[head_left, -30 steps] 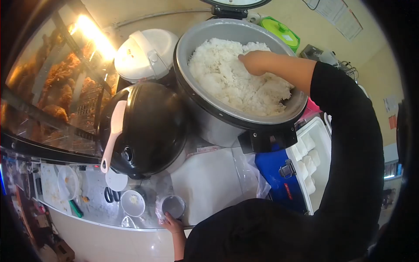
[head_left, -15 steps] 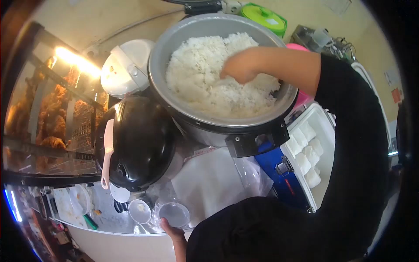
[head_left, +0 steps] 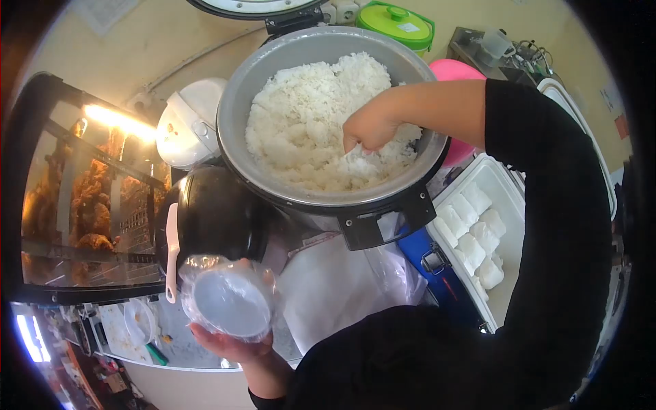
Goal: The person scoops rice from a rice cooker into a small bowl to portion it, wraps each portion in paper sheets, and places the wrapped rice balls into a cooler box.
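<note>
My left hand (head_left: 232, 345) holds a round, pale bowl (head_left: 232, 301) loosely lined or wrapped with clear plastic, tilted above the counter. My right hand (head_left: 372, 123) is inside the big rice cooker (head_left: 236, 157), against the heap of white cooked rice (head_left: 301, 116). Its fingers are curled and closed, tips down in the rice. Whatever they grip is hidden by the hand and the grains. Just behind my left hand, a black-lidded pot (head_left: 225, 212) carries a pale pink rice paddle (head_left: 172, 253) along its left side.
A lit glass case (head_left: 96, 205) of fried food stands left, beside a white appliance (head_left: 191, 123). On the right, a blue-and-white cooler (head_left: 509, 287) holds several white wrapped packets (head_left: 471, 232). White sheets (head_left: 321, 287) lie on the counter. A green-lidded container (head_left: 396, 24) stands at the back.
My left hand has lifted the plastic-covered bowl off the counter, up and leftward. My right hand has moved slightly lower, its fingers now pushed into the rice. The view has shifted a little.
</note>
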Demonstrator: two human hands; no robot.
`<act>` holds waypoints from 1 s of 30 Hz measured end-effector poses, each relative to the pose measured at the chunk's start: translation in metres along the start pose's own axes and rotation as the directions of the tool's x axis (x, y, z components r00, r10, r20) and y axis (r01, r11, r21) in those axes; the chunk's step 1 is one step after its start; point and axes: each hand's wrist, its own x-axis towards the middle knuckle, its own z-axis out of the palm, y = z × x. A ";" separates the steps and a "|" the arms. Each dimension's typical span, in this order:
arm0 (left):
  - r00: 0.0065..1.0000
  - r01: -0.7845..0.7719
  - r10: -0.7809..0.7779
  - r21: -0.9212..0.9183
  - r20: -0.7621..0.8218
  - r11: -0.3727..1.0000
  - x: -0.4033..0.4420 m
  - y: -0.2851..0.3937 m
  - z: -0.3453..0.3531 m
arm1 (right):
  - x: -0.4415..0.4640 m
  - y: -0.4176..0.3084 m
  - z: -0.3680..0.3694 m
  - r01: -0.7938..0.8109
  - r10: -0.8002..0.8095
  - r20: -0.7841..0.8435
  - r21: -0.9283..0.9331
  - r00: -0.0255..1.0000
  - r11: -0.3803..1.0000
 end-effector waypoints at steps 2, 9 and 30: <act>0.987 -0.042 0.025 0.110 0.158 0.993 0.012 0.010 -0.001 | -0.009 -0.005 -0.005 -0.055 0.039 0.117 0.133 0.992 0.990; 0.933 0.003 -0.130 0.353 0.335 0.936 0.079 -0.014 0.088 | -0.029 0.012 -0.009 -0.203 0.120 0.192 0.508 0.974 0.837; 0.942 0.117 -0.200 0.293 0.269 0.949 0.104 -0.044 0.111 | -0.030 -0.019 -0.050 -0.441 0.232 -0.566 -0.266 0.791 0.857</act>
